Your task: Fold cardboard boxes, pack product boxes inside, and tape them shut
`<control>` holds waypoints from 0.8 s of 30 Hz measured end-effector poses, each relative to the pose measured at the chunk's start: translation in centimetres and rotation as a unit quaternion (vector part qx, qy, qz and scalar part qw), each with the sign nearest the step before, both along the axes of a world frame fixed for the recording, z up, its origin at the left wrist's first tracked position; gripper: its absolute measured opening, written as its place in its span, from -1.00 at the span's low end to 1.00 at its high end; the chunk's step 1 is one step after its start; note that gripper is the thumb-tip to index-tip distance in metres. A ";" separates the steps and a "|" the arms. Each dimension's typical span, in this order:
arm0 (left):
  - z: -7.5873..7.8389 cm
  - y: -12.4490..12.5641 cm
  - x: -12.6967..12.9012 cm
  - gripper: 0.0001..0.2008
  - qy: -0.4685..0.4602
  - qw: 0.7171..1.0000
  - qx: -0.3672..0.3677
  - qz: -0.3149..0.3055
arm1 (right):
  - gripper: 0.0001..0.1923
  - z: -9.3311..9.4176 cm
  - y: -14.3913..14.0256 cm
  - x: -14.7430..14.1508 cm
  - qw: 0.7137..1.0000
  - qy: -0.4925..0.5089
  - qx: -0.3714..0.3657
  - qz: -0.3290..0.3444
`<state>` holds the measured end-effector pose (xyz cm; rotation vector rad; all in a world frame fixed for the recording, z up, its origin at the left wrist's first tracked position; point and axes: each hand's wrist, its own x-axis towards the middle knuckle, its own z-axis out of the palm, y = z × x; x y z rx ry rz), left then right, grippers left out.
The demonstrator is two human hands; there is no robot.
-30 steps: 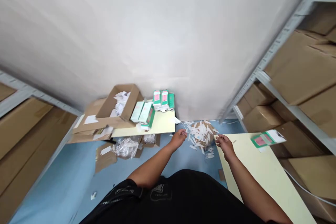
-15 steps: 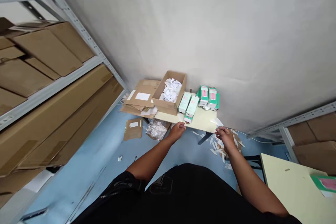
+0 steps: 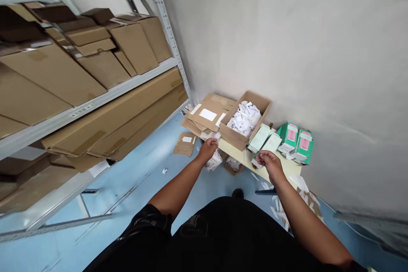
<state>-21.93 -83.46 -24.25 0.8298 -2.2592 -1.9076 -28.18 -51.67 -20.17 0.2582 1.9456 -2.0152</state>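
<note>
Just beyond the right hand in view: two pale green boxes, side by side near the front edge of the cream table. Right fingers curled in toward the thumb; left hand curled likewise, near a stack of flattened cardboard. Cannot tell, for either, about anything thin between the fingertips, nor about contact with the boxes.

Done, judging by the layout: cardboard flattened and piled, an open carton well filled with crumpled white paper. Remaining, perhaps: the pale green boxes, the green boxes with pink panels beside them, and white strips strewn below. Hard to gauge more than that.

For materials: smooth printed card on the oblong boxes; matte brown board for the carton; thin, creased paper inside; glossy, wrinkled clear plastic below the table. Farther out: blue floor, smooth and scuffed; grey metal rack loaded with brown boxes; dull, pale wall.
</note>
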 end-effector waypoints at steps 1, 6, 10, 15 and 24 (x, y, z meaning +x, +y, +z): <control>0.3 -1.0 -0.3 -0.66 -0.002 1.000 -0.009 0.015 | -0.65 0.3 -1.2 -1.0 1.000 0.005 -0.002 0.020; 1.7 -6.2 -1.8 -0.71 -0.021 0.994 -0.063 0.088 | -0.68 2.2 -6.9 -5.5 0.991 0.042 -0.014 0.124; 2.7 -10.0 -3.2 -0.76 -0.040 0.986 -0.096 0.133 | -0.66 3.6 -11.2 -8.3 0.979 0.054 -0.019 0.195; 3.2 -15.0 -5.5 -0.72 -0.061 0.979 -0.128 0.145 | -0.66 3.7 -17.1 -11.3 0.971 0.068 -0.002 0.231; -1.3 -27.7 -12.7 -0.60 -0.129 0.972 -0.193 0.030 | -0.71 0.8 -28.4 -14.9 0.966 0.141 0.086 0.199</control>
